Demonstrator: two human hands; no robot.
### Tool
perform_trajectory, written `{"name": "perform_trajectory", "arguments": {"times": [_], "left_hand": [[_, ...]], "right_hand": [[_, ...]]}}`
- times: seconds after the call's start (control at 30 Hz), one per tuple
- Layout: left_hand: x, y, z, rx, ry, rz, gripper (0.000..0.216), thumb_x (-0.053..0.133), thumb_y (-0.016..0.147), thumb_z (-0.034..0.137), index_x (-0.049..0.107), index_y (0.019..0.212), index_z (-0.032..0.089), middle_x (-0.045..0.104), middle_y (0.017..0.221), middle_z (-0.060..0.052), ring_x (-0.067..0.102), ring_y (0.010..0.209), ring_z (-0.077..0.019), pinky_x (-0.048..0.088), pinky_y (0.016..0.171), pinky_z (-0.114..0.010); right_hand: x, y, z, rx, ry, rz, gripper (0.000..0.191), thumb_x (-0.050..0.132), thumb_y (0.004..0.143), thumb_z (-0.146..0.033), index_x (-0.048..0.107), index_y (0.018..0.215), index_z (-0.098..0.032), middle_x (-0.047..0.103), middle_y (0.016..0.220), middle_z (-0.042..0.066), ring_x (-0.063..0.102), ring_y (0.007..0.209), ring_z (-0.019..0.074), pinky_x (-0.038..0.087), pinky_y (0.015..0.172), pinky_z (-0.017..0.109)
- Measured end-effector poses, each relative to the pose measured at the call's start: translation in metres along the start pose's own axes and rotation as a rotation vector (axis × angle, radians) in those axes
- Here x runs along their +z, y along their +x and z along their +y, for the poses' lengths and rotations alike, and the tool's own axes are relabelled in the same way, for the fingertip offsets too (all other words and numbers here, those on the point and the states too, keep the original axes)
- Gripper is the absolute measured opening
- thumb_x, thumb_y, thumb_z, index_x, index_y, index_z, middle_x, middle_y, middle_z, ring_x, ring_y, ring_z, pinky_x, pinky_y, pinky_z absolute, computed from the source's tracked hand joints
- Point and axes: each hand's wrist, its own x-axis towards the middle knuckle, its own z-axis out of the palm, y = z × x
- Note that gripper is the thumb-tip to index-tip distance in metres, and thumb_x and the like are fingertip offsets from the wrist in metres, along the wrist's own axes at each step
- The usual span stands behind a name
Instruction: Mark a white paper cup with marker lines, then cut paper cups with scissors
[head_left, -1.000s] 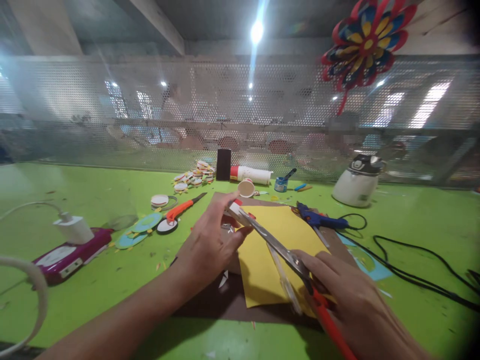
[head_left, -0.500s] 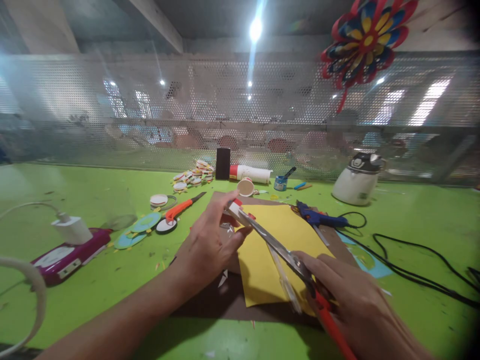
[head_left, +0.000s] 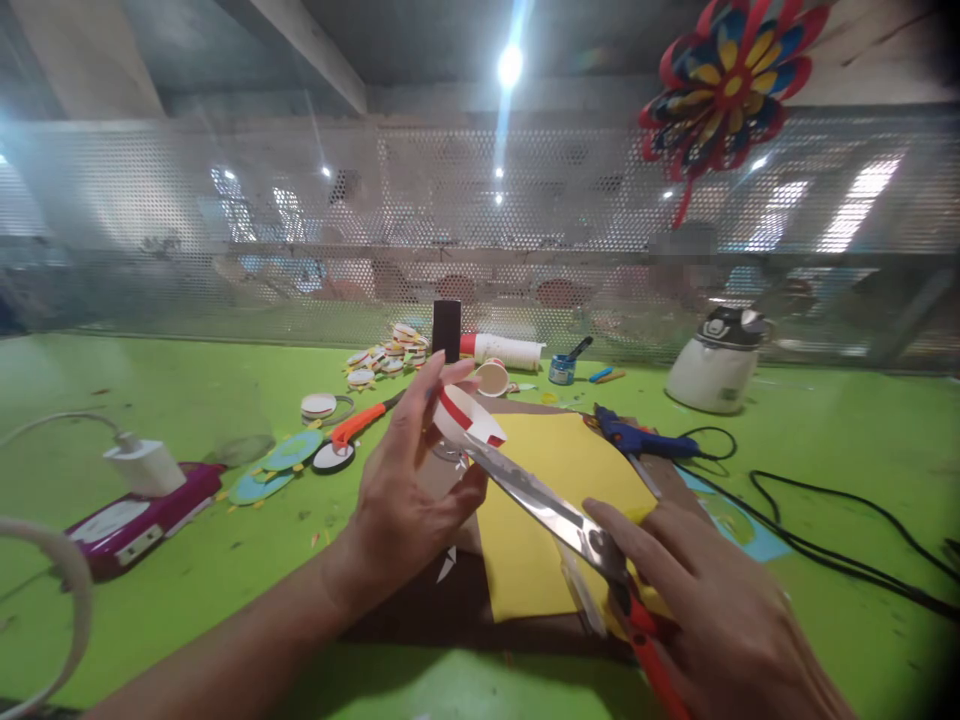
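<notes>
My left hand (head_left: pixel 420 480) grips a white paper cup piece (head_left: pixel 459 416) with a red band, its thumb below and fingers behind. My right hand (head_left: pixel 705 590) is wrapped round the red handles of a pair of scissors (head_left: pixel 551 505). The scissor blades point up and left, and their tips meet the near edge of the cup piece. Beneath both hands lies a yellow sheet (head_left: pixel 525 570) on a dark brown board (head_left: pixel 420 620). A glue gun (head_left: pixel 645 437) rests at the sheet's upper right.
An orange-handled knife (head_left: pixel 360 425) and blue paper discs (head_left: pixel 292 450) lie to the left, near a purple power strip (head_left: pixel 142 510). Behind stand a phone (head_left: pixel 447 330), stacked cups (head_left: pixel 510 351), a paint jar (head_left: pixel 562 369) and a white kettle (head_left: pixel 712 365). Black cable (head_left: pixel 847 560) loops at right.
My left hand has turned the cup piece, so more of its white side and red band shows. The scissors have shifted slightly left and down along its edge.
</notes>
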Motion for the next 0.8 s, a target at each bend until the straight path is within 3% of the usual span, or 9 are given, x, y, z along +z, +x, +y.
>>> {"name": "perform_trajectory", "arguments": {"times": [0.27,0.5,0.8], "left_hand": [[0.0001,-0.0011,-0.0008,0.033,0.057,0.003,0.085,0.070,0.081,0.004,0.032,0.153,0.027,0.048,0.150,-0.011,0.051,0.136,-0.0262,0.044,0.115,-0.040],[0.0014,-0.0013,0.0009,-0.041,0.059,-0.019,0.081,0.070,0.082,0.007,0.034,0.152,0.027,0.052,0.147,-0.010,0.061,0.125,-0.0217,0.052,0.108,-0.030],[-0.0024,-0.0030,-0.0018,-0.091,0.087,-0.084,0.070,0.067,0.086,0.012,0.040,0.148,0.029,0.054,0.145,-0.009,0.064,0.120,-0.0222,0.055,0.106,-0.032]], "right_hand": [[0.0003,0.0010,-0.0025,0.002,-0.003,0.005,0.038,0.050,0.090,-0.013,0.055,0.128,-0.012,0.058,0.075,0.005,0.059,0.061,0.0197,0.044,0.050,0.029],[0.0010,0.0010,-0.0041,-0.002,0.032,0.048,0.035,0.046,0.091,-0.011,0.057,0.124,-0.011,0.058,0.069,0.004,0.059,0.055,0.0184,0.044,0.047,0.027],[0.0026,-0.0028,-0.0019,0.023,0.084,0.012,0.039,0.049,0.084,-0.009,0.059,0.122,-0.011,0.059,0.069,0.004,0.059,0.054,0.0186,0.045,0.045,0.027]]}}
